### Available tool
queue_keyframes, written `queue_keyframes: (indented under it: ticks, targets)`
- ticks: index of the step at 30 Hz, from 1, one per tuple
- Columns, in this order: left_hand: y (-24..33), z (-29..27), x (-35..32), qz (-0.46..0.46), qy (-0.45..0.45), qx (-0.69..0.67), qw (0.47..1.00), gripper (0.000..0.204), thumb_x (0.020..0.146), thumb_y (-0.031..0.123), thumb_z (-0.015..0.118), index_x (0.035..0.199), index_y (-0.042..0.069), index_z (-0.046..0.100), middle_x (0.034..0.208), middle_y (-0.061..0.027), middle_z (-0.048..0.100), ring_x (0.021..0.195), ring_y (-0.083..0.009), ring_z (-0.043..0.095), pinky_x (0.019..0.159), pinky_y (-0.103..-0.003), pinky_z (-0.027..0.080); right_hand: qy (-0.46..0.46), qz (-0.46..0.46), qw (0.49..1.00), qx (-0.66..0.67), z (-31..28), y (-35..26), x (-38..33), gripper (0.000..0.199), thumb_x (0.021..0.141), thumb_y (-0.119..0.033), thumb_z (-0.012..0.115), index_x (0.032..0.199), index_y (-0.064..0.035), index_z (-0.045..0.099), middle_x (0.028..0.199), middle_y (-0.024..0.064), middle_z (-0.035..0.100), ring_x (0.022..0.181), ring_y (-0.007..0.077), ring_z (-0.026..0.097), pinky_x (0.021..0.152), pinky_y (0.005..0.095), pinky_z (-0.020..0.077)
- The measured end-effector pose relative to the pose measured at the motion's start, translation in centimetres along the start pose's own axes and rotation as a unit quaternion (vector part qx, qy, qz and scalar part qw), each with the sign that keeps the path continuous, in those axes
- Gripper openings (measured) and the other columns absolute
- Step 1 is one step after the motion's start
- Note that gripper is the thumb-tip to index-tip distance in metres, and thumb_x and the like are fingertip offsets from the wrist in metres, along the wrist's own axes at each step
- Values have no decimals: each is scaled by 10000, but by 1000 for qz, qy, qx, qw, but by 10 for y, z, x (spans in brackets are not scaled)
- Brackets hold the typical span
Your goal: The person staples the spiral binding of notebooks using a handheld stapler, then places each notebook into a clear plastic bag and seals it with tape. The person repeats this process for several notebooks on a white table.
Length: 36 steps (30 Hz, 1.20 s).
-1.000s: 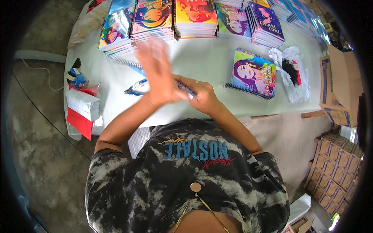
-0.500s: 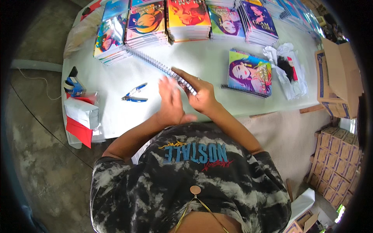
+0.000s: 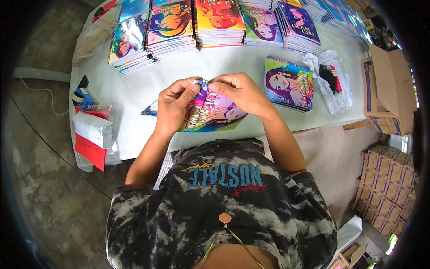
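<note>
Both hands pinch the far edge of a colourful notebook (image 3: pixel 210 112): left hand (image 3: pixel 172 105) and right hand (image 3: pixel 239 92) grasp it with the fingertips, over the near side of the white table (image 3: pixel 130 89). It looks light and bendable, best taken by the edges. Stacks of notebooks (image 3: pixel 219 22) lie far, cardboard boxes (image 3: pixel 389 89) at the right.

Black-and-grey tie-dye short-sleeved cotton T-shirt (image 3: pixel 224 210), blue block lettering with a red scrawl under it across the chest. Thin gold-coloured cord with round brown pendant (image 3: pixel 225 218) at the neckline. Forearms bare; hands without rings, watch or gloves.
</note>
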<state>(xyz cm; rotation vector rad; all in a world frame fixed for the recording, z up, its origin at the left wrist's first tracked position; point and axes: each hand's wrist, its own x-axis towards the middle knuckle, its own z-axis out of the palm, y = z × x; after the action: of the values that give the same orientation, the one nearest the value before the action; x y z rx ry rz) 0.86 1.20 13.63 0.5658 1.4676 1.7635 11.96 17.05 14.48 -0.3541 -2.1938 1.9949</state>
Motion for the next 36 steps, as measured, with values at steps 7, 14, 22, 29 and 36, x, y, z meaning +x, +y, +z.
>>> queue_keyframes:
  ticks: [7,14,22,29,36]
  targets:
    - [-3,-6,5,12,-64,-14,998,100,824,-2,597,921,1,624,918,-39,632,807,-71,563,733,-222,465,123,-48,986,103,19,12,-11,142,713,-21,714,807,41,628,752,68,657,693,70,581,629,243,472]
    - [7,5,14,53,-129,51,989,193,679,-139,516,757,33,558,761,1,511,663,-45,472,597,-188,387,171,-59,983,39,31,7,-29,179,685,43,723,770,21,567,757,54,630,696,80,590,622,228,478]
    - [0,51,29,-1,-210,100,973,123,744,-74,561,800,36,555,797,-1,529,724,-59,490,645,-206,402,243,-88,965,-42,-7,1,-70,207,650,-14,736,781,7,577,734,110,597,677,236,616,596,315,467]
    - [-32,134,26,201,-101,179,958,152,915,148,541,979,10,540,773,1,543,720,-53,480,662,-193,396,501,-248,801,-214,-93,-15,-129,234,723,-48,698,948,-25,635,920,87,645,846,201,577,787,323,440]
    - [-154,146,105,193,85,429,878,435,915,206,528,1244,-31,372,1017,-204,535,884,-247,556,790,-335,448,574,-16,815,-84,-137,142,-118,437,874,-170,558,1257,24,478,1271,173,507,1206,237,455,1013,302,312]
